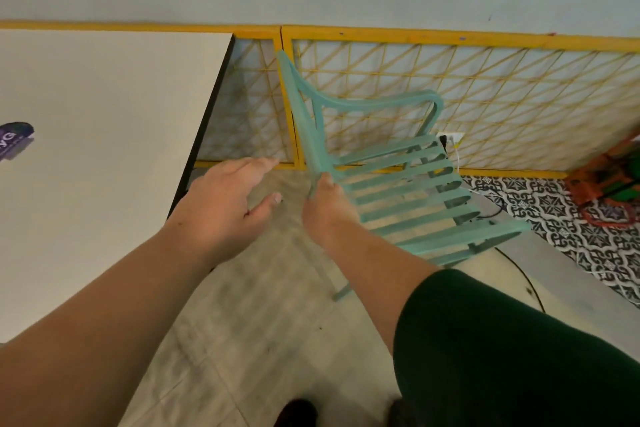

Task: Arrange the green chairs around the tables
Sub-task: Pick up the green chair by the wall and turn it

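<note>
A green slatted chair [408,184] with curved armrests stands tilted in the middle of the view, to the right of a white table [104,149]. My right hand [327,208] grips the top edge of the chair's back. Just left of the chair, my left hand [225,208] hovers with fingers spread and nothing in it, over the floor beside the table's dark edge. The chair's seat faces right, toward the patterned floor. Most of its legs are hidden under the seat and my arm.
A yellow lattice fence [485,80] runs along the wall behind the chair. A wall socket with a plug and cable [450,142] sits behind the chair. An orange and green object [609,184] stands at the right edge. A purple item [14,139] lies on the table's left.
</note>
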`<state>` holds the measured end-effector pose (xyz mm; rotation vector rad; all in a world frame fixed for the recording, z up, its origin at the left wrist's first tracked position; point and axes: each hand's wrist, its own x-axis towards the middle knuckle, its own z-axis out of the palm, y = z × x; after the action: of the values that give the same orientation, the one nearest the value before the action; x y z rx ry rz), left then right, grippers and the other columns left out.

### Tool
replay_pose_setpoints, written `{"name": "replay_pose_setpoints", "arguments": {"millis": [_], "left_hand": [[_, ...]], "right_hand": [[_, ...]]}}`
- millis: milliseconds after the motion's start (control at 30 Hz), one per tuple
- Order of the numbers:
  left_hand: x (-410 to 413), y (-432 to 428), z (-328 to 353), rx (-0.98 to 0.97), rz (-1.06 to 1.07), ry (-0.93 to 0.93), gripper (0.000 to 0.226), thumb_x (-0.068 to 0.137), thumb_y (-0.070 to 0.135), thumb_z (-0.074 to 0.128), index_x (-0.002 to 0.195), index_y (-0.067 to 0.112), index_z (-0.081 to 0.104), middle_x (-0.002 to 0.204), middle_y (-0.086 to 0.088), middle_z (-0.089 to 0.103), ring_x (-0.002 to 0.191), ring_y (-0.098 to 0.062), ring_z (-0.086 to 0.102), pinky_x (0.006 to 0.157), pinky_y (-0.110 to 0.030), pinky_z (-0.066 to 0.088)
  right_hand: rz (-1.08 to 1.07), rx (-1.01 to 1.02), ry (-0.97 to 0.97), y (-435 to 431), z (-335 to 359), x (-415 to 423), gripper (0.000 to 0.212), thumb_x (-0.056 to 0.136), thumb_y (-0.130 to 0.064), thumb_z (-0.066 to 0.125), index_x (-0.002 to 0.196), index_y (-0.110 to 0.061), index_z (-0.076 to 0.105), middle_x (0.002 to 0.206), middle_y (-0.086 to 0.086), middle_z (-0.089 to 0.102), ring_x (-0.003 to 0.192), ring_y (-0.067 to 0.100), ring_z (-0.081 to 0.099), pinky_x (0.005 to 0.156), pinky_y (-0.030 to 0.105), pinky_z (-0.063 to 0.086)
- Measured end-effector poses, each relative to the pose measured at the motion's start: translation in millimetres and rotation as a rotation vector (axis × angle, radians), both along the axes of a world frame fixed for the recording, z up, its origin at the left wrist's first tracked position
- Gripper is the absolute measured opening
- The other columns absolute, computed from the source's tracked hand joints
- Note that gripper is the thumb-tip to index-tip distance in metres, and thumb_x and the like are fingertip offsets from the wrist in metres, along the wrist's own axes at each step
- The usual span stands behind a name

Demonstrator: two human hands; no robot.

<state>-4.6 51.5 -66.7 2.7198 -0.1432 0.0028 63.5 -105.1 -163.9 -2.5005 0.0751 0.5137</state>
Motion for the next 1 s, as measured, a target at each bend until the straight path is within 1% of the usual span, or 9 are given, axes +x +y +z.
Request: {"name": "replay_pose_setpoints", "arguments": {"millis": [100,200,267,367,400,633,767,867,1000], "left_hand": [[6.1,2.0,-1.5,-0.011,-0.048,0.000,0.057,0.097,0.044,0.055,0.152,0.031,0.043,0.151,0.006,0.051,0.139,-0.018,0.041,0.115,-0.047,0.037],[8.4,0.8,-5.9,-0.023,-0.085,-0.001,0.057,0.098,0.044,0.054,0.152,0.030,0.044,0.151,0.006,0.051,0.139,-0.018,0.041,0.114,-0.044,0.036],[8.0,0.7,-9.4,-0.027,-0.094,-0.001,0.057,0.098,0.044,0.054,0.152,0.030,0.044,0.152,0.007,0.050,0.140,-0.017,0.039,0.114,-0.042,0.035],[7.4,0.6,-12.5,-0.029,-0.101,0.000,0.056,0.098,0.043,0.055,0.151,0.029,0.045,0.150,0.007,0.052,0.138,-0.017,0.041,0.112,-0.042,0.036],[7.4,0.5,-12.8,-0.026,-0.103,0.005,0.056,0.098,0.043,0.056,0.151,0.029,0.045,0.149,0.007,0.053,0.136,-0.017,0.042,0.112,-0.043,0.037],[17.5,-4.1,-14.8,0.012,-0.130,0.031,0.056,0.098,0.042,0.055,0.152,0.028,0.044,0.150,0.006,0.052,0.139,-0.021,0.041,0.112,-0.049,0.039],[27.9,-10.5,-18.1,0.028,-0.163,0.026,0.056,0.098,0.041,0.056,0.151,0.027,0.046,0.151,0.004,0.051,0.140,-0.024,0.041,0.112,-0.051,0.038],[37.8,-15.9,-19.6,0.044,-0.203,0.019,0.055,0.098,0.043,0.056,0.150,0.027,0.046,0.149,0.004,0.053,0.139,-0.023,0.044,0.110,-0.054,0.040],[47.2,-29.2,-24.1,0.033,-0.241,0.008,0.056,0.097,0.044,0.057,0.149,0.028,0.047,0.148,0.003,0.054,0.137,-0.025,0.046,0.109,-0.055,0.041]], "right_hand": [[0.008,-0.041,-0.082,1.1,-10.2,1.7,0.043,0.099,-0.011,0.046,0.140,-0.003,0.038,0.132,0.018,0.052,0.115,0.036,0.058,0.086,0.045,0.052],[-0.016,-0.047,-0.132,-1.6,-14.2,0.2,0.028,0.097,-0.012,0.046,0.125,-0.006,0.048,0.116,0.016,0.057,0.101,0.036,0.060,0.072,0.040,0.044],[0.008,-0.091,-0.129,-2.4,-15.0,-2.2,0.030,0.098,-0.010,0.046,0.128,-0.006,0.048,0.119,0.016,0.056,0.105,0.035,0.060,0.073,0.040,0.045],[0.041,-0.147,-0.081,-6.0,-14.6,-14.9,0.051,0.096,-0.004,0.048,0.145,-0.002,0.035,0.138,0.018,0.051,0.124,0.035,0.056,0.095,0.043,0.049],[0.027,-0.130,-0.070,-9.8,-14.7,-22.0,0.054,0.095,-0.004,0.049,0.146,-0.003,0.033,0.139,0.018,0.051,0.125,0.035,0.056,0.097,0.042,0.049],[0.097,-0.097,-0.062,-48.6,-10.3,-82.0,0.043,0.103,-0.019,0.046,0.144,-0.015,0.034,0.125,0.011,0.055,0.110,0.034,0.062,0.079,0.039,0.045],[0.134,-0.100,-0.065,-81.5,-4.7,-107.9,0.036,0.104,-0.029,0.042,0.139,-0.023,0.035,0.100,-0.003,0.051,0.080,0.022,0.058,0.067,0.037,0.045],[0.159,-0.116,-0.054,-110.4,0.7,-115.8,0.039,0.104,-0.032,0.043,0.141,-0.024,0.036,0.091,-0.009,0.045,0.073,0.016,0.052,0.066,0.035,0.042],[0.170,-0.137,-0.073,-150.3,10.5,-116.0,0.029,0.103,-0.036,0.046,0.130,-0.027,0.043,0.087,-0.010,0.052,0.070,0.011,0.056,0.065,0.037,0.050]]}}
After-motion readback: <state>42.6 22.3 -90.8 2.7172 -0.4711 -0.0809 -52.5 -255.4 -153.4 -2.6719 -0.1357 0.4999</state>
